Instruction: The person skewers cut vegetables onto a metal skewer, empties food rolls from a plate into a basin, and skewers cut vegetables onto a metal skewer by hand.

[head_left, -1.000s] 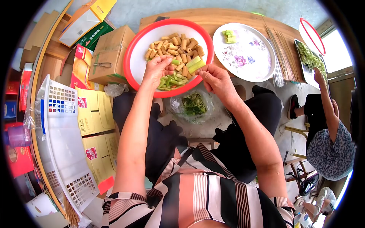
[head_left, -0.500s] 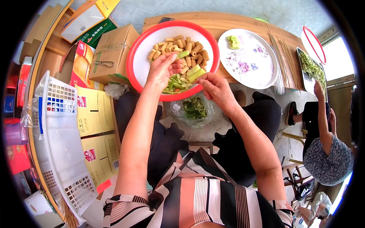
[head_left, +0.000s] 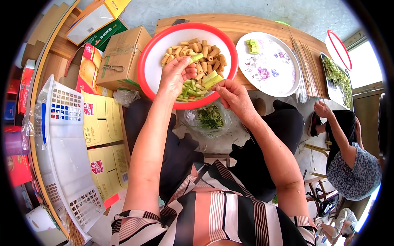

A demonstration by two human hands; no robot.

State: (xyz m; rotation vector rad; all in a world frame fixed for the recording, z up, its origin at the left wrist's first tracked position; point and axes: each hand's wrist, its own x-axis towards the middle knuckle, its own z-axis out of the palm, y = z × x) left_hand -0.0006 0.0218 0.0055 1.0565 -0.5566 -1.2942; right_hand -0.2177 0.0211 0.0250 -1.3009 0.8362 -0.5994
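Observation:
Over the red-rimmed white basin (head_left: 144, 61), my left hand (head_left: 177, 74) pinches a short green stalk piece (head_left: 196, 58). My right hand (head_left: 231, 93) is closed at the basin's right rim, its fingertips at the lower end of pale green stalk pieces (head_left: 211, 78). A thin skewer there is too fine to make out clearly. Brown tube-shaped pieces (head_left: 211, 52) fill the back of the basin, and cut green stalks (head_left: 190, 91) lie at its front. On the right stands a white flowered plate (head_left: 269, 84) with a few green pieces (head_left: 253, 46).
Thin skewers (head_left: 310, 69) lie right of the plate, beside a tray of greens (head_left: 337, 78). A co-worker's hand (head_left: 323, 109) is near them. Below the basin sits a bag of leaves (head_left: 209, 116). Left are a cardboard box (head_left: 123, 57) and a white plastic basket (head_left: 67, 143).
The view has shifted, so the basin and plate appear farther right. My hands keep nearly the same pinch over the basin. The co-worker's hand has moved from the tray toward the skewers.

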